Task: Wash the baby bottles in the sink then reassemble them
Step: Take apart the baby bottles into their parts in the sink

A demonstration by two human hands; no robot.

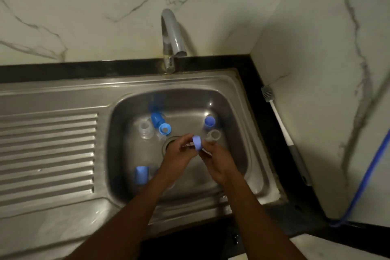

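Both my hands meet over the drain of the steel sink (236, 112). A light blue screw ring (197, 142) sits between them, with my left hand (179, 154) pinching it from the left and my right hand (218, 163) closed on its right side around what looks like a clear part, mostly hidden. Loose in the basin lie a clear bottle (144, 130), a blue cap beside a blue ring (160, 124), another blue cap (209, 122), a clear teat (213, 135) and a blue cap (141, 175) at the front left.
A chrome tap (173, 36) rises behind the basin; no water stream is visible. The ribbed drainboard (46, 154) spreads to the left. A white-handled bottle brush (282, 131) lies on the black counter strip at right, near a blue hose (367, 177) along the marble wall.
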